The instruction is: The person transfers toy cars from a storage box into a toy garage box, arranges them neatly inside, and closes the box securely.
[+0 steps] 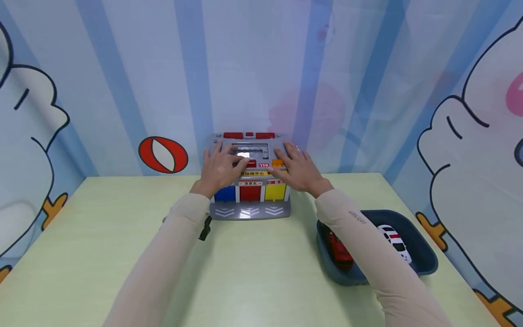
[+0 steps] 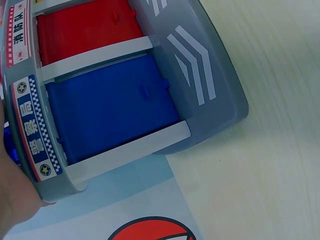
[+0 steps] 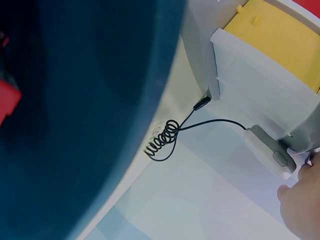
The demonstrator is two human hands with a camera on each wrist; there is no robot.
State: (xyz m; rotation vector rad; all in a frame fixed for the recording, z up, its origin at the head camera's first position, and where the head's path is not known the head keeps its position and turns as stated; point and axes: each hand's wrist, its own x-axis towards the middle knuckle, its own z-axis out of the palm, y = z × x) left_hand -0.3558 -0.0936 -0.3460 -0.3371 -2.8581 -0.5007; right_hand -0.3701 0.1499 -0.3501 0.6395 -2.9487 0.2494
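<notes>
A grey toy garage [image 1: 250, 210] stands against the back curtain, with blue, red and yellow doors along its front. My left hand [image 1: 219, 167] rests on the left of its top, fingers spread and thumb near a red button [image 1: 251, 163]. On the top's right side lies my right hand [image 1: 300, 170], fingers spread, close to an orange button [image 1: 278, 162]. In the left wrist view the blue door [image 2: 112, 107] is closed. The right wrist view shows a white and grey handset [image 3: 270, 152] on a coiled black cord [image 3: 162, 137] at the garage's side.
A dark blue bin [image 1: 429, 263] stands at the right of the pale table [image 1: 261, 281], partly under my right forearm. It holds a white toy car [image 1: 394, 243] and a red toy vehicle [image 1: 341, 252]. A black strap end [image 1: 205, 229] shows beside my left sleeve.
</notes>
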